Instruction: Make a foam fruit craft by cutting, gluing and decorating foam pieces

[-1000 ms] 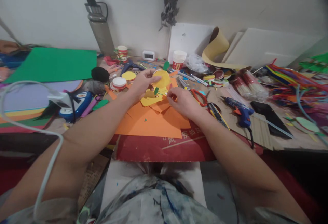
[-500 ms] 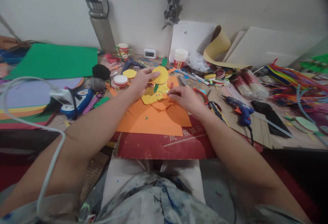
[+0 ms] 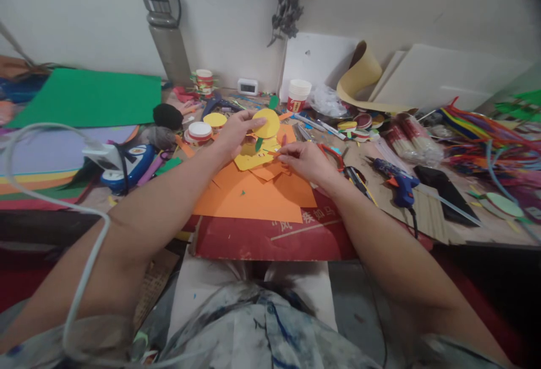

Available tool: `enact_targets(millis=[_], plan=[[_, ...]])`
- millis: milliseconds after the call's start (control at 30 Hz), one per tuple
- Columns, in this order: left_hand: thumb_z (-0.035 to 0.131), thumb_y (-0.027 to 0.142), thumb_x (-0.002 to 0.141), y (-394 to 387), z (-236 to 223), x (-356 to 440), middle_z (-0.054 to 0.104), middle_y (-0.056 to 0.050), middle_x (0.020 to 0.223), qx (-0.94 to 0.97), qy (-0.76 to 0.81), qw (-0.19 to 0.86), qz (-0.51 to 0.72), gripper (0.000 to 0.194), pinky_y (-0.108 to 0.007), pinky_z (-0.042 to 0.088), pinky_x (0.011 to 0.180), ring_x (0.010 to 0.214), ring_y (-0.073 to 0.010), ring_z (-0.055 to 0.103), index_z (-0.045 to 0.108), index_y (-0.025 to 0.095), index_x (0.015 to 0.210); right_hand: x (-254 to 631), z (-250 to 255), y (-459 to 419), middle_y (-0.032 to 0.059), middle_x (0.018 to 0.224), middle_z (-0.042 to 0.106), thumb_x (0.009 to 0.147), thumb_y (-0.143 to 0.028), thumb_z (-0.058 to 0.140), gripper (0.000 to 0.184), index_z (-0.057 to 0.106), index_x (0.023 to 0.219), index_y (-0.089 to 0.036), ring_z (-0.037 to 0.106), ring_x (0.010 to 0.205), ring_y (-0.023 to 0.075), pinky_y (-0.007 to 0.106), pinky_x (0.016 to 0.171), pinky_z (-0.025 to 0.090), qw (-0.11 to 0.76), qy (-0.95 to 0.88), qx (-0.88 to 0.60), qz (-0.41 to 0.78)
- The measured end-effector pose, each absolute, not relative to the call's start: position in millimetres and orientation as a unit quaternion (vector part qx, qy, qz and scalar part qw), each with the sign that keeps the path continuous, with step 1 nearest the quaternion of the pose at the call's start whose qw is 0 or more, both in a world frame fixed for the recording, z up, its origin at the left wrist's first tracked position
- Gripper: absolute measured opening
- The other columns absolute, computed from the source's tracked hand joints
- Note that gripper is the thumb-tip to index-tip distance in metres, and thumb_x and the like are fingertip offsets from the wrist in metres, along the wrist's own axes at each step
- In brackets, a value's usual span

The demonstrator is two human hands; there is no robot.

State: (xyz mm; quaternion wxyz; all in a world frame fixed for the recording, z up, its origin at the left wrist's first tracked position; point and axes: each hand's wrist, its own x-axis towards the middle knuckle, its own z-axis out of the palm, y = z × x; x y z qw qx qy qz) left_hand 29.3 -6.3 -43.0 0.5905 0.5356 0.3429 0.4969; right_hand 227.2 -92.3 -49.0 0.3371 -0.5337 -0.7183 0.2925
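Observation:
My left hand (image 3: 235,135) is closed on the edge of a round yellow paper disc (image 3: 267,125), thumb on its face, held up above the paper pile. A small green piece (image 3: 258,144) shows just below the disc. To the right, my right hand (image 3: 307,161) pinches a thin orange paper strip (image 3: 273,153) between thumb and fingertips. Under both hands lie a yellow paper sheet (image 3: 249,160) with bits on it and several orange paper sheets (image 3: 249,203). These rest on a red board (image 3: 253,242) with printed characters.
Right of my right hand lie orange-handled scissors (image 3: 337,158), a box cutter (image 3: 357,180), a blue glue gun (image 3: 399,183) and a black phone (image 3: 443,191). Paper cups (image 3: 298,96) stand at the back. A white cable (image 3: 99,239) hangs across my left arm.
My right fingertips have shifted slightly, and the orange strip now shows at their tips. My left hand keeps the yellow disc in nearly the same place.

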Motion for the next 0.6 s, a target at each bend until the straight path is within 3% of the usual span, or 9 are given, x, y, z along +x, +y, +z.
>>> enact_targets(millis=[133,300,433,600], plan=[[0.086,0.032,0.068,-8.0,-41.2,29.4,0.073,-0.003,0.089,0.534,0.345,0.593,0.494,0.032,-0.019,0.041,0.05,0.069,-0.0107,0.062,0.069,0.016,0.091,228.5,-46.4,-96.3,-0.0001,0.075,0.071,0.084,-0.026,0.077,0.017,0.078,0.1,-0.019,0.06,0.066,0.0141,0.028,0.063,0.044,0.307,-0.727,-0.541,0.29],[0.087,0.033,0.066,-6.5,-44.3,29.2,0.074,-0.003,0.088,0.539,0.343,0.595,0.488,0.035,-0.018,0.041,0.048,0.068,-0.0105,0.063,0.07,0.016,0.091,223.1,-37.5,-101.0,0.0045,0.09,0.075,0.08,-0.021,0.084,0.019,0.077,0.098,-0.019,0.065,0.077,0.0159,0.03,0.074,0.049,0.277,-0.743,-0.562,0.237],[0.086,0.031,0.065,-6.4,-45.2,30.3,0.073,-0.002,0.088,0.537,0.341,0.594,0.492,0.034,-0.018,0.04,0.046,0.066,-0.0102,0.063,0.071,0.017,0.092,225.1,-25.0,-107.1,0.0099,0.107,0.075,0.087,-0.031,0.08,0.024,0.075,0.107,-0.019,0.063,0.08,0.0174,0.033,0.078,0.051,0.318,-0.731,-0.581,0.162],[0.085,0.028,0.065,-6.1,-41.4,32.0,0.074,-0.002,0.092,0.537,0.342,0.581,0.508,0.035,-0.017,0.04,0.048,0.07,-0.0109,0.064,0.069,0.018,0.095,269.7,-1.8,-139.9,0.0083,0.099,0.074,0.091,-0.035,0.071,0.023,0.073,0.107,-0.019,0.063,0.079,0.019,0.036,0.079,0.051,0.364,-0.69,-0.624,0.045]])
